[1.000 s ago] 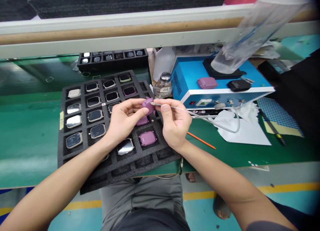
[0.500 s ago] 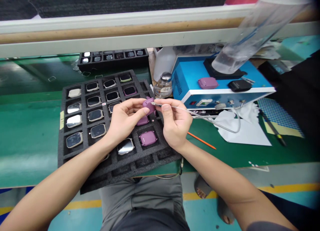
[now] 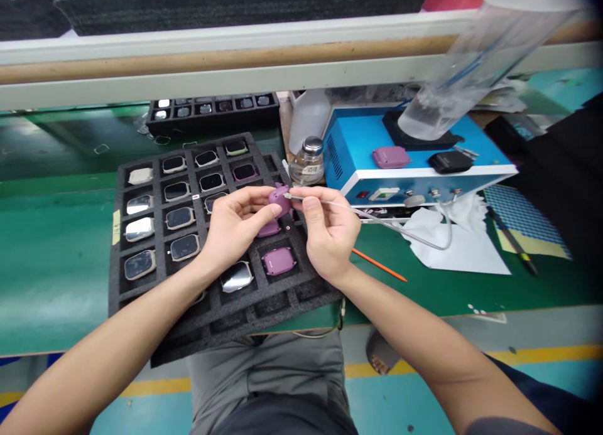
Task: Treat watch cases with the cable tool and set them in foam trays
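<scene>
My left hand [image 3: 233,225] pinches a purple watch case [image 3: 279,199] between thumb and fingers, holding it up over a black foam tray [image 3: 162,297]. My right hand [image 3: 332,234] grips the end of a thin grey tube [image 3: 400,226], its small tip against the case's side; whether the tip is inserted I cannot tell. Beneath the hands, another purple watch case [image 3: 279,260] lies in a tray slot, and a further one is partly hidden by my left hand. Several watches, such as a dark-faced one [image 3: 140,264], fill slots to the left.
A blue box machine [image 3: 358,130] stands at the back right, carrying a purple case [image 3: 391,157], a black case [image 3: 450,161] and a clear cylinder [image 3: 438,102]. Beside it is a glass bottle [image 3: 307,165]. An orange stick [image 3: 380,264] and white paper [image 3: 464,256] lie to the right.
Both hands keep the same hold on the purple case and the tube, with barely any movement. One of another person's feet at the lower right is no longer visible.
</scene>
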A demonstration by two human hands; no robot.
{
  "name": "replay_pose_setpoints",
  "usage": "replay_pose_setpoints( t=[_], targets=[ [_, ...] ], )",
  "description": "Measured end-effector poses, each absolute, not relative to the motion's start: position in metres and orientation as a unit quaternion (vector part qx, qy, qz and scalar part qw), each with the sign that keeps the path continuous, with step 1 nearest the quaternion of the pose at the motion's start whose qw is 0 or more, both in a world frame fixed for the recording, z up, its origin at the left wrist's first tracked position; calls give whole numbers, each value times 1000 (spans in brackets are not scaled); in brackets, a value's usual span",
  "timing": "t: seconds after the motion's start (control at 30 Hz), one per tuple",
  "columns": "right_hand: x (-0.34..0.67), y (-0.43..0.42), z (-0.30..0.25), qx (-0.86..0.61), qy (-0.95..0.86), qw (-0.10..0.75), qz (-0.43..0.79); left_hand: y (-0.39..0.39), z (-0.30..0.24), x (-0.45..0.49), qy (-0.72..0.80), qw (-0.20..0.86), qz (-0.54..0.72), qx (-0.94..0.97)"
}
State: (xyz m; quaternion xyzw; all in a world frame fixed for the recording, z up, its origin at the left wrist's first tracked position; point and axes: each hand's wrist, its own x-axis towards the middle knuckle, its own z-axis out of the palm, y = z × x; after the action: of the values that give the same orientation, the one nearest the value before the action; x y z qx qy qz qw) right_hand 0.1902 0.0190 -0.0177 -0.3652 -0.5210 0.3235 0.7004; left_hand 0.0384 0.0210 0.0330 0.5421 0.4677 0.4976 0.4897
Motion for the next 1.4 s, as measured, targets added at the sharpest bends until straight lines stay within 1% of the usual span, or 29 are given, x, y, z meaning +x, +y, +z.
replay_pose_setpoints(
  t=[0.4, 1.4],
  targets=[
    [189, 23, -16, -333, -513, 715, 339, 24, 34, 38, 472, 473, 506, 544],
    [189, 25, -17, -337, -525, 702, 344, 24, 35, 37, 480, 465, 500, 551]
  ],
)
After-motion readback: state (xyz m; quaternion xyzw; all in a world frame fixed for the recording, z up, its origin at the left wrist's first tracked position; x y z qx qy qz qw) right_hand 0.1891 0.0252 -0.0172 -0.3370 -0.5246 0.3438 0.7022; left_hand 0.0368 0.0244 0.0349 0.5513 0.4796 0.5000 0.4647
